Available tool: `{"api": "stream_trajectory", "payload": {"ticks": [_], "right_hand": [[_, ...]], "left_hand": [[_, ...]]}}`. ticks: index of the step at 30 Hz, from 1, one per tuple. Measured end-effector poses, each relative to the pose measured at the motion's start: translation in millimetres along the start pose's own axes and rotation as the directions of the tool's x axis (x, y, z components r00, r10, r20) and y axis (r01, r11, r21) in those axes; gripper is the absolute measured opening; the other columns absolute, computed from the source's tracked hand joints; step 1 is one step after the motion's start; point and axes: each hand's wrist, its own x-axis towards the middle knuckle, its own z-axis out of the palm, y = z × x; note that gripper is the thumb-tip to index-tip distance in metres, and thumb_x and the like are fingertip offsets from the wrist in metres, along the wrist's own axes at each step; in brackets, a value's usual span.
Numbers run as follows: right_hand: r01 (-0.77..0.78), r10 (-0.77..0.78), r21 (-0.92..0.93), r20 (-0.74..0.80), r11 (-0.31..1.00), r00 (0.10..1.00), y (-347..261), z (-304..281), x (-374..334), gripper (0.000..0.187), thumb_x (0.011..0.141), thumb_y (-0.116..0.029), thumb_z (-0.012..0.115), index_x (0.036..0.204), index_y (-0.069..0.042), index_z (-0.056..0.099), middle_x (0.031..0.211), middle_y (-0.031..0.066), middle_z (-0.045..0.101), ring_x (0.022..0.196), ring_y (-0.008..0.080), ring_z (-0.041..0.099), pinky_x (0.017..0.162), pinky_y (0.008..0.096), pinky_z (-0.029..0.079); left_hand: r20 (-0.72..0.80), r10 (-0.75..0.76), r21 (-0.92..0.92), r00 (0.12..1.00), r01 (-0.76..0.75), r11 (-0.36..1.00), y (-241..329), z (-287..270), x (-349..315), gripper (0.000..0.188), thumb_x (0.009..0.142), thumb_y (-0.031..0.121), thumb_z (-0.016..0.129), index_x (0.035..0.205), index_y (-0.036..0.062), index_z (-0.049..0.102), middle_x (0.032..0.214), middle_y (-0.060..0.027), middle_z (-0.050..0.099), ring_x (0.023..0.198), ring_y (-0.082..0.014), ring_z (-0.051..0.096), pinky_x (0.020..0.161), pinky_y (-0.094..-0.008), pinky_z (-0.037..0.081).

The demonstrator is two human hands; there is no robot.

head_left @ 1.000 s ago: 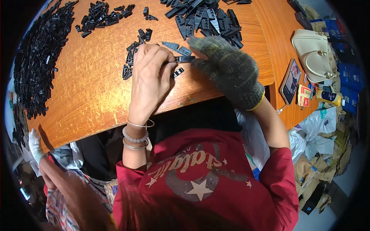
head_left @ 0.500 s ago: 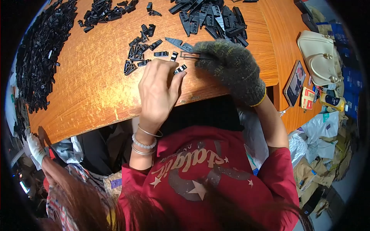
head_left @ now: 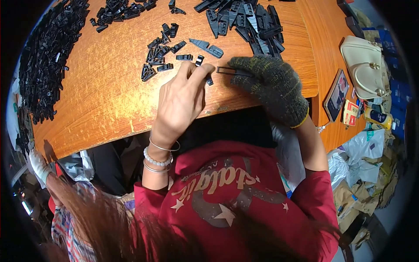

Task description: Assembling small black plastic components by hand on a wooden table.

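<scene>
My bare left hand [head_left: 180, 101] is closed, its fingertips pinched around a small black plastic clip [head_left: 209, 80] that shows just below them. Another black clip with a white shine [head_left: 199, 60] stands on the table against its fingers. On my right hand [head_left: 273, 85] is a dark knitted glove with a yellow cuff. It grips a thin black piece with a slotted, frame-like end [head_left: 227, 70], which points at my left fingertips; its rest is hidden in the glove. A flat, tapered black part [head_left: 207, 47] lies just beyond both hands.
Loose black clips [head_left: 158, 52] lie beyond my left hand. A large heap of clips [head_left: 48, 61] covers the table's left side, and tapered parts [head_left: 244, 19] are piled at the back. At right are a phone [head_left: 336, 95] and cream handbag [head_left: 364, 65]. Another person's white-gloved hand [head_left: 39, 167] is far left.
My left fingers have turned over and closed toward the clip. The right hand has drawn back slightly toward me and right with the slotted piece, uncovering the tapered part.
</scene>
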Motion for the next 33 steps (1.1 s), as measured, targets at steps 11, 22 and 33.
{"api": "stream_trajectory", "payload": {"ticks": [11,22,33], "right_hand": [[0.211,-0.212,-0.062,0.000,0.975,0.977,-9.5,5.4,3.2,0.026,0.084,-0.022,0.061,0.106,-0.012,0.069,0.101,0.0102,0.067,0.094,0.0290,0.063,0.084,0.0430,0.048],[0.570,-0.579,-0.101,-0.133,0.815,0.804,-9.6,23.3,12.7,0.025,0.079,-0.023,0.063,0.100,-0.009,0.069,0.097,0.0110,0.067,0.090,0.0281,0.064,0.080,0.0414,0.049],[0.410,-0.358,-0.421,0.200,0.809,0.912,-41.0,22.6,31.7,0.021,0.065,-0.028,0.065,0.066,-0.008,0.066,0.063,0.0114,0.062,0.057,0.0277,0.061,0.041,0.0458,0.041]], "left_hand": [[0.080,-0.068,-0.035,0.994,0.071,0.997,-2.3,-1.0,1.4,0.014,0.084,0.001,0.063,0.098,-0.0004,0.061,0.087,-0.0159,0.054,0.073,-0.0355,0.057,0.065,-0.0396,0.045],[0.017,0.017,-0.021,1.000,-0.017,1.000,-3.0,5.8,-2.4,0.013,0.082,0.005,0.062,0.093,0.0022,0.054,0.088,-0.0155,0.051,0.075,-0.0381,0.057,0.064,-0.0444,0.047],[0.024,-0.038,-0.109,0.999,0.041,0.993,-2.0,12.1,-9.4,0.025,0.077,-0.001,0.059,0.102,0.0018,0.055,0.090,-0.0151,0.052,0.078,-0.0357,0.057,0.065,-0.0433,0.045]]}}
